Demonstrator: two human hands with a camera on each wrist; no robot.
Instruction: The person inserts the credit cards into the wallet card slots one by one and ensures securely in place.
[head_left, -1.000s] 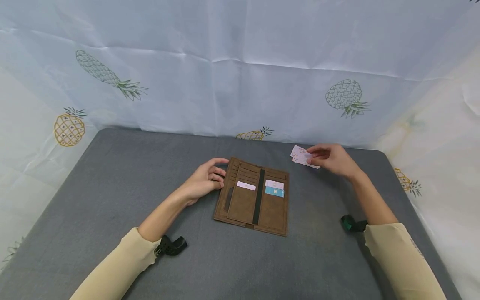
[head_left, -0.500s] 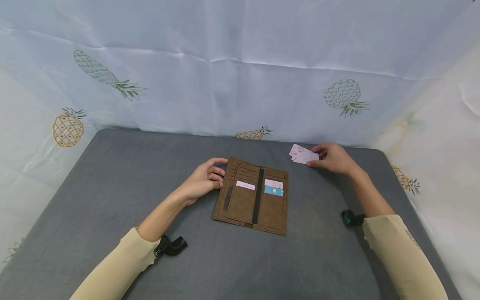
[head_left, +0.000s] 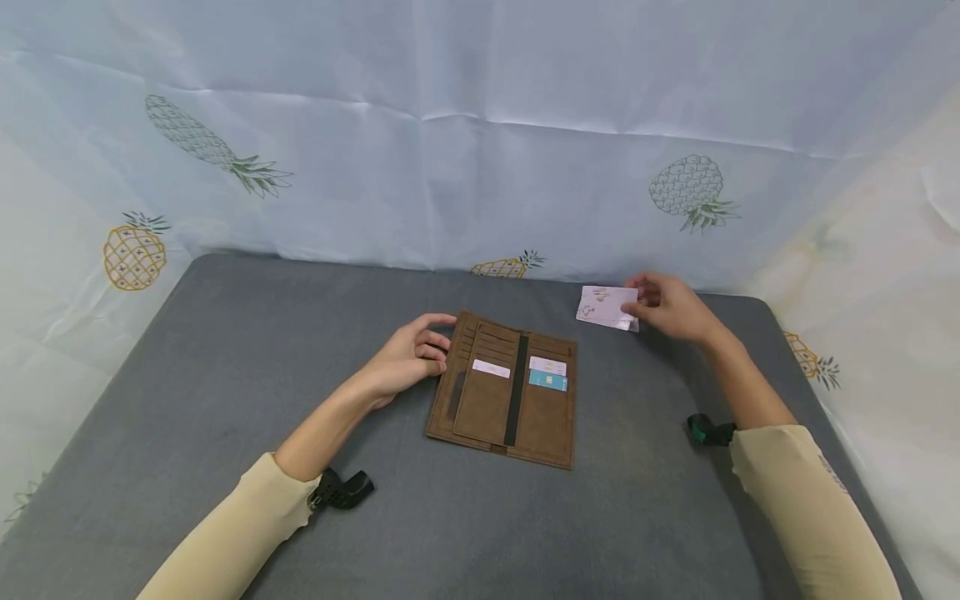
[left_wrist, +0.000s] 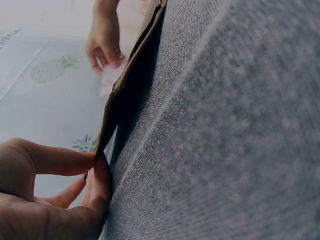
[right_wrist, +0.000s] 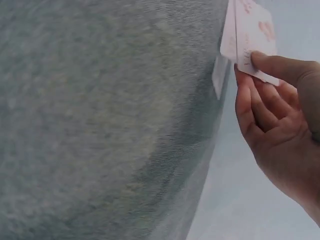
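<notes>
A brown wallet (head_left: 483,417) lies spread out on the table, with pink cards and a blue card (head_left: 548,380) in its slots. At its left edge my left hand (head_left: 408,357) pinches the cover between thumb and fingers; the left wrist view shows that edge (left_wrist: 106,117) raised off the cloth. Near the table's back edge, right of the wallet, my right hand (head_left: 671,308) pinches a pink flowered card (head_left: 603,307). In the right wrist view the thumb presses on this card (right_wrist: 255,32), and another pale card (right_wrist: 228,37) shows behind it. A further pale card (right_wrist: 218,77) rests against the table.
Grey cloth covers the table (head_left: 300,333). A white curtain (head_left: 450,192) printed with pineapples hangs along the back edge. Each wrist carries a black strap mount, the left mount (head_left: 341,492) close to the cloth.
The right thumb has shifted up onto the card, and the right hand has risen slightly. The upper card has turned straighter over the others. The left hand and wallet have stayed put.
</notes>
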